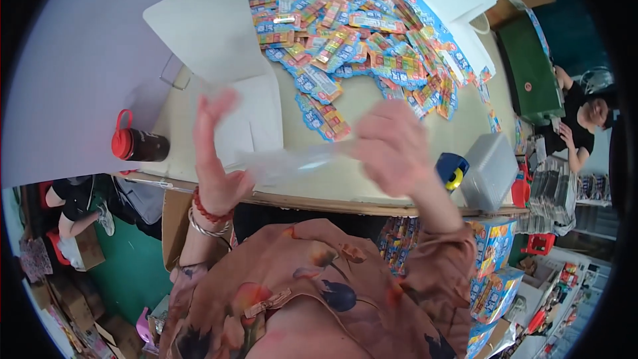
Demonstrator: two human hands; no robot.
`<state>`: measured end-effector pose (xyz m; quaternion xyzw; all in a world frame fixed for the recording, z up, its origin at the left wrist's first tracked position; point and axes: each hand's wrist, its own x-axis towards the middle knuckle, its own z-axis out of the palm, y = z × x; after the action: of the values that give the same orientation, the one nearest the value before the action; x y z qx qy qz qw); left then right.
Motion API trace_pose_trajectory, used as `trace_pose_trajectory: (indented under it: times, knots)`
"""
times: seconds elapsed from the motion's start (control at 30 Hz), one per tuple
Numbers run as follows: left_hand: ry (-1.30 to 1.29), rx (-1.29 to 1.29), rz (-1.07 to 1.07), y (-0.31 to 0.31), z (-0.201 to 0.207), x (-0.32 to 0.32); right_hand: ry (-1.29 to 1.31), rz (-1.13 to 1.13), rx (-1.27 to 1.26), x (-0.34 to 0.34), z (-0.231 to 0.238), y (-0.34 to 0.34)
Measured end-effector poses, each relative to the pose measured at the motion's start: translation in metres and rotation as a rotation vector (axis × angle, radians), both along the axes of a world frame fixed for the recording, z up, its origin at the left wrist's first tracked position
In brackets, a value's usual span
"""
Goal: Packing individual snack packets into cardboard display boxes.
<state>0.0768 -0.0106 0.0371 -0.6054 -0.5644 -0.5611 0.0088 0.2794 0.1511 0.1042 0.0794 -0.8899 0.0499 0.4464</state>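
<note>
My right hand (395,148) is closed, its fingers curled around one end of a clear plastic piece (296,163). That piece is smeared by motion, so I cannot tell whether it is a bag, a film or a tray. Its other end reaches the thumb side of my left hand (218,149), which is open with its fingers apart and wears a red bracelet and a silver bangle. Behind my left hand lies an unfolded white carton (256,116), its flap standing up. Farther back, small colourful blister packs (332,46) are heaped across the table (312,189).
A dark bottle with a red lid (143,145) stands at the left. On the right are a blue tape dispenser (452,171), a clear plastic box (490,171) and a white display carton (452,3). Printed boxes (495,292) are stacked beside me. A co-worker (578,119) is at the far right.
</note>
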Motion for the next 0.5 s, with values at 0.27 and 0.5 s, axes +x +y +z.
trace_pose_trajectory:
  times: [0.27, 0.5]
  knots:
    - [-0.441, -0.081, 0.394, 0.018, -0.042, -0.039, -0.018, -0.262, -0.299, -0.132, -0.049, 0.011]
    - [0.213, -0.806, 0.609, 0.021, -0.093, -0.041, -0.382, -0.491, -0.399, -0.102, -0.129, -0.009]
